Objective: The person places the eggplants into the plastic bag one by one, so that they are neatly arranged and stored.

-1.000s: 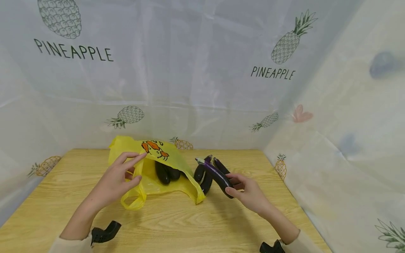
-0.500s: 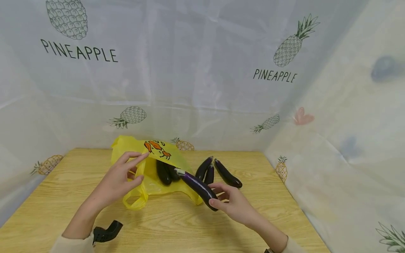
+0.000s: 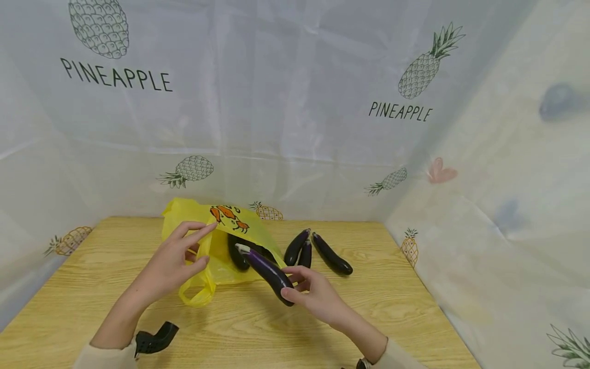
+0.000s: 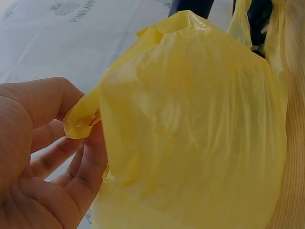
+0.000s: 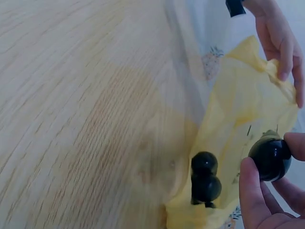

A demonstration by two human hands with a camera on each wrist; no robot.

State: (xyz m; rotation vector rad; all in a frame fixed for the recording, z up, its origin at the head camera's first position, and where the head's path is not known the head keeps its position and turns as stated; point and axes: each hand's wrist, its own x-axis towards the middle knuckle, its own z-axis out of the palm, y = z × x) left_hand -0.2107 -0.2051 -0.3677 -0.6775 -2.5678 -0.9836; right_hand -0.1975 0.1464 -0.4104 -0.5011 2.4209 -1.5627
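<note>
Pinching in our right hand [image 3: 315, 296] a smooth, curved eggplant [image 3: 267, 271] before the thin, crinkled yellow bag [image 3: 258, 230] near the far edge of the worktop [image 3: 387, 302], we are probably filling this bag, so the next push calls for our left hand [image 3: 172, 256], gripping the rim, to hold its mouth wide.

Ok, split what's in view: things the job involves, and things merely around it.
Job: eggplant in the right hand; yellow bag in the left hand; eggplants inside it; probably three loose eggplants.

Around it: wooden table; pineapple-print sheeting; black wrist device.
</note>
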